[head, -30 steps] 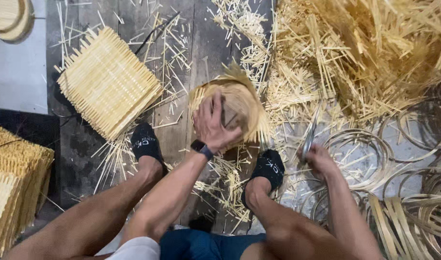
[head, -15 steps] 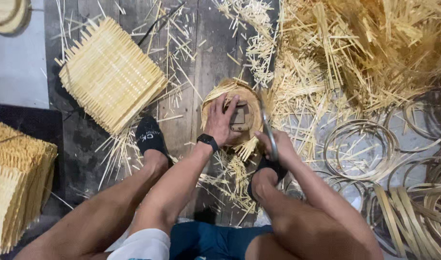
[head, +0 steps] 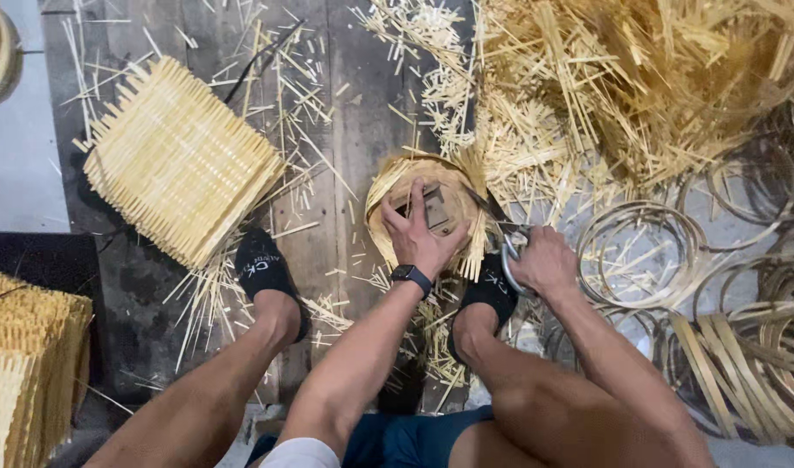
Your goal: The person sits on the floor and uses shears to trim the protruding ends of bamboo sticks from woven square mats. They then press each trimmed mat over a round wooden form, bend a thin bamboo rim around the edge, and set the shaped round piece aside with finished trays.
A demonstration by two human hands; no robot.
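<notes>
My left hand presses down on a small round woven bamboo basket that lies on the dark wooden floor between my feet. A small block shows under my fingers inside the basket. My right hand grips a pair of metal scissors, whose blades reach the basket's right rim where loose strip ends stick out. A black watch sits on my left wrist.
A stack of square woven bamboo mats lies at upper left, another stack at lower left. A big heap of bamboo strips fills the upper right. Bamboo hoops lie at right. My black-socked feet flank the basket.
My right hand has come in from the right with the scissors and now holds the blades at the basket's rim. My left hand stays pressed on the basket.
</notes>
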